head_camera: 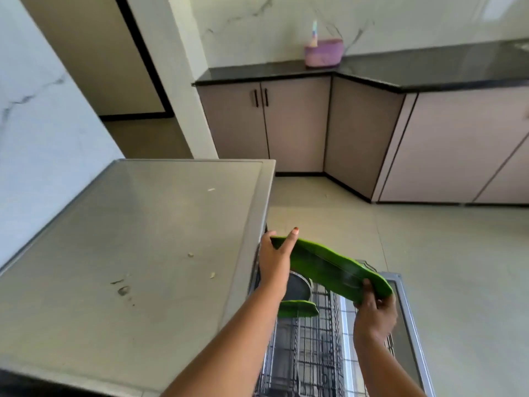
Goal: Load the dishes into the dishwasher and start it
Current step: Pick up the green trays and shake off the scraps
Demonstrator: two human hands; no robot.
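Lower part of wire rack (315,353) cut off by frame edge, partly hidden behind both forearms. Inside rack: second green plate (297,308) on edge, grey round dish (297,287) behind. Above rack, glossy green plate (329,267), tilted, gripped by left hand (274,262) and right hand (375,308), fingers curled round opposite rims.

Two green plates (329,266) (297,308) (one held), one grey dish (297,287), one pink basket (323,53), two hands (274,262) (375,310).
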